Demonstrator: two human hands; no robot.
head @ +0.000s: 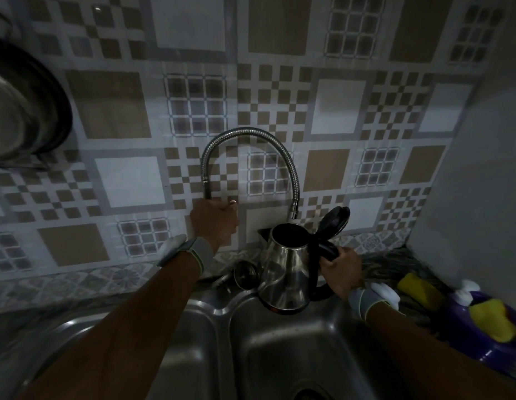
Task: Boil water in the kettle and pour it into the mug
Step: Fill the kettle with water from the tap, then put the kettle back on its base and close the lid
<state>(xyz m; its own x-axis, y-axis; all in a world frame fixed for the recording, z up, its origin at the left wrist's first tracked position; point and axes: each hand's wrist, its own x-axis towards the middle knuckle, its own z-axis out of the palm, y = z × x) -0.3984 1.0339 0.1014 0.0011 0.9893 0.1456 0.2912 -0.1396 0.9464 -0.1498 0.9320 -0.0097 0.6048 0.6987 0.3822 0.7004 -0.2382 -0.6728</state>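
A steel kettle [285, 272] with a black handle is held above the right sink basin, its black lid [334, 222] flipped open. My right hand [342, 269] grips the kettle's handle. A flexible metal tap hose [248, 134] arches over from the wall; its outlet end hangs to the left of the kettle. My left hand [214, 223] is closed around that outlet end. No water is visible. No mug is in view.
A double steel sink [219, 321] fills the foreground. A small steel cup [245, 274] lies behind the divider. On the right are a yellow sponge [421, 288], a purple tub [482, 333] and a cloth. A dark pan [28, 105] hangs at the left of the tiled wall.
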